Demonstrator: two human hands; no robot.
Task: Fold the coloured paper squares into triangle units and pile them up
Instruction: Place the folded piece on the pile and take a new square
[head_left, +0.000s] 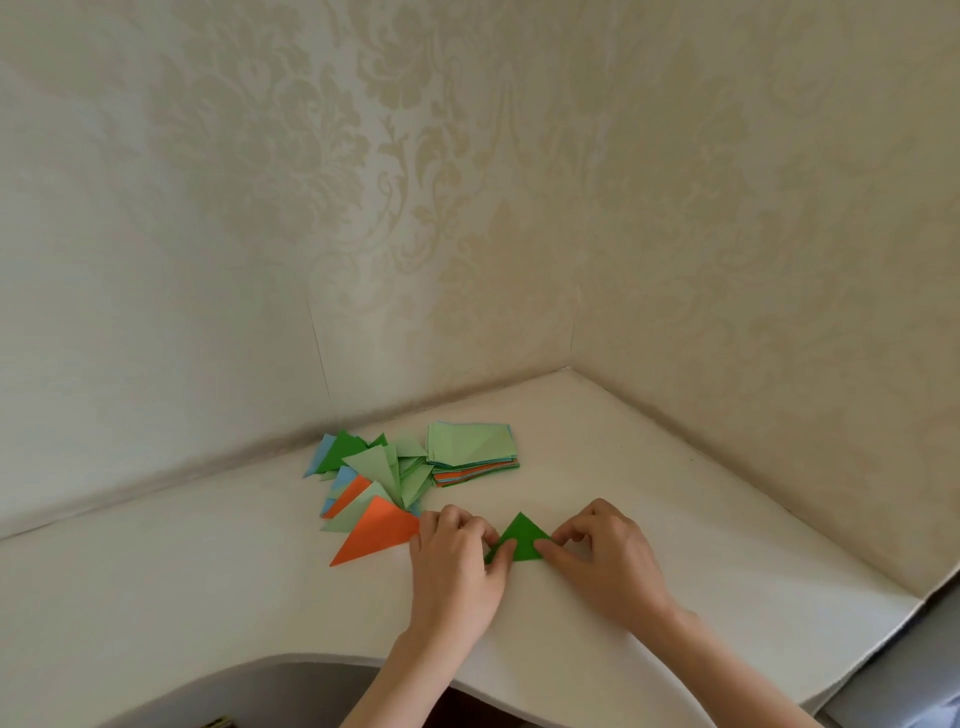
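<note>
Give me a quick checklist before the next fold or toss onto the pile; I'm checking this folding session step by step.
1. Both hands on the dark green triangle: ok, left hand and right hand pinch its corners.
2. Triangle flat on the table: ok.
3. Crease sharp: cannot tell.
4. Pile of folded triangles within reach of the left hand: ok.
5. Stack of unfolded squares remaining: ok.

Between your fingers (506, 551) lies a dark green folded triangle (522, 538), apex away. Beyond them: scattered triangle units (374, 488) and stacked squares (470, 454).
</note>
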